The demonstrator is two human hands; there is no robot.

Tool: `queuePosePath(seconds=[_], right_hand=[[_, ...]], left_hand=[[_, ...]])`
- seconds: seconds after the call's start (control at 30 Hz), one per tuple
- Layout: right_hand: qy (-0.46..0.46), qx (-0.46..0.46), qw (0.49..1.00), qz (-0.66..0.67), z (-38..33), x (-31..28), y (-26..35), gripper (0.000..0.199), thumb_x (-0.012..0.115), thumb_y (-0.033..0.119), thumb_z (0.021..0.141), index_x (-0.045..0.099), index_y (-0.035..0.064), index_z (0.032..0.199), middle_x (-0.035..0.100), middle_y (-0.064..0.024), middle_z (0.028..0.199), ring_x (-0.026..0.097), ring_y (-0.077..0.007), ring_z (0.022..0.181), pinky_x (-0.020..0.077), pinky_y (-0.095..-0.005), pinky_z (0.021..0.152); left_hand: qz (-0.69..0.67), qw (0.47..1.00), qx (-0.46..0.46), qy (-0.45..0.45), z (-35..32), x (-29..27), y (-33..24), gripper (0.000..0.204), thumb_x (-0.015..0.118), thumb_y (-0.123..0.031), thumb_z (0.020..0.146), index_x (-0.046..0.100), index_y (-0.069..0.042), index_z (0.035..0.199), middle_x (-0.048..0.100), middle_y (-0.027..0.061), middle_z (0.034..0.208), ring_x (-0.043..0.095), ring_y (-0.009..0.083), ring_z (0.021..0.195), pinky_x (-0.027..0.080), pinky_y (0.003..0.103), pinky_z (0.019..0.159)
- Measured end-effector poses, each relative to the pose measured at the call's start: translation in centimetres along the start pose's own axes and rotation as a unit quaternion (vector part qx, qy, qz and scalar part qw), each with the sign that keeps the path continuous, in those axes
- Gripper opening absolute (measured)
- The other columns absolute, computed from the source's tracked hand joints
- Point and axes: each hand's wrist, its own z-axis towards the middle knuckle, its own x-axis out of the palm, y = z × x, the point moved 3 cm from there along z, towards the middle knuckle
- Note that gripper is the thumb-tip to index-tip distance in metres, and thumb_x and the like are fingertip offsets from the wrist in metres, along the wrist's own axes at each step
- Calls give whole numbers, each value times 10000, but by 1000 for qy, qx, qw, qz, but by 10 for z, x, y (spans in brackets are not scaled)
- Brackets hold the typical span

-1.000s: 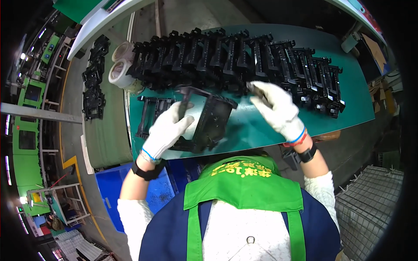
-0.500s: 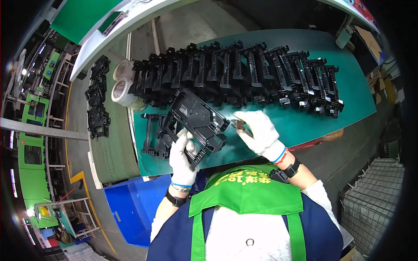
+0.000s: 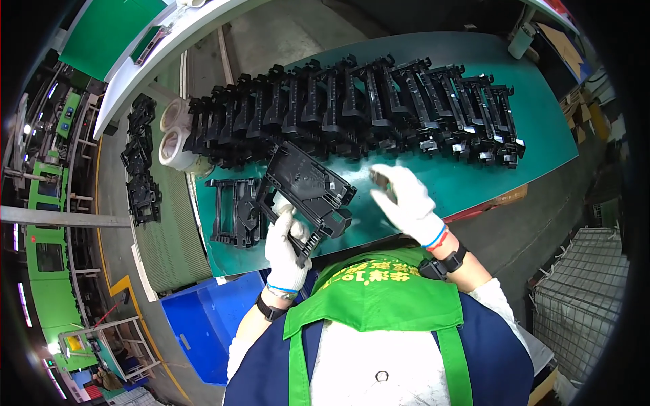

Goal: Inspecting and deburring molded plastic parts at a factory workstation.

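Observation:
My gloved left hand (image 3: 286, 252) is closed around the lower edge of a black plastic frame (image 3: 305, 178), holding it up tilted over the green tabletop. This frame has a flat panel, open slots and a ribbed bar. My gloved right hand (image 3: 409, 205) is to its right, apart from it, thumb and fingers around a small dark tool (image 3: 380, 180). Motion blur and the glove hide most of that tool, so its kind does not show. Another black plastic frame (image 3: 235, 211) lies on the table left of my left hand.
A long row of similar black frames (image 3: 332, 108) stands across the green table (image 3: 542, 135). White tape rolls (image 3: 175, 149) sit at its left end. More black parts (image 3: 143, 196) rest on a green conveyor belt (image 3: 166, 237). Below is a blue bin (image 3: 203, 331); a wire-mesh cage (image 3: 575, 304) stands right.
My right hand has drawn back a little from the held frame, taking the small dark tool with it. My left hand still holds the frame. The whole view has shifted slightly.

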Motion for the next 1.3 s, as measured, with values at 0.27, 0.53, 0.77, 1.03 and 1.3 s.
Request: queuePosePath(seconds=[0.27, 0.53, 0.77, 1.03, 1.3], right_hand=[[16, -173, 975, -135, -3, -6, 31, 505, 811, 84, 848, 639, 77, 1323, 702, -103, 1064, 654, -291, 888, 546, -403, 830], [95, 38, 994, -41, -13, 6, 0, 398, 770, 160, 910, 674, 63, 1284, 697, -104, 1026, 670, -273, 880, 547, -370, 806], [36, 128, 986, 103, -15, -12, 10, 331, 769, 129, 942, 695, 54, 1256, 675, -42, 986, 633, -147, 835, 520, -286, 786], [314, -197, 929, -28, -17, 35, 58, 346, 745, 182, 919, 698, 72, 1243, 720, -143, 1097, 731, -311, 900, 590, -409, 830], [413, -107, 895, -129, -28, 47, 47, 353, 738, 150, 863, 701, 86, 1207, 717, -123, 1055, 712, -336, 957, 584, -448, 820]], left_hand=[[-4, 1000, -7, 5, -2, 7, 1, 248, 595, -273, 1075, 632, -103, 1252, 572, -47, 676, 508, 105, 493, 386, 253, 407], [-7, 1000, -14, 8, 1, 5, 5, 216, 603, -313, 1073, 641, -120, 1162, 563, -51, 647, 479, 110, 402, 344, 263, 312], [64, 996, 32, 46, 7, -8, 7, 227, 634, -248, 1053, 635, -75, 1201, 541, -42, 682, 496, 83, 535, 393, 235, 492], [246, 967, -10, 68, 37, -16, 49, 354, 651, -257, 1025, 595, -18, 1281, 625, 19, 777, 591, 122, 678, 501, 302, 635], [629, 746, 172, 133, 19, -42, -37, 324, 662, -310, 1006, 731, -65, 1207, 772, 109, 1031, 732, 225, 909, 580, 365, 813]])
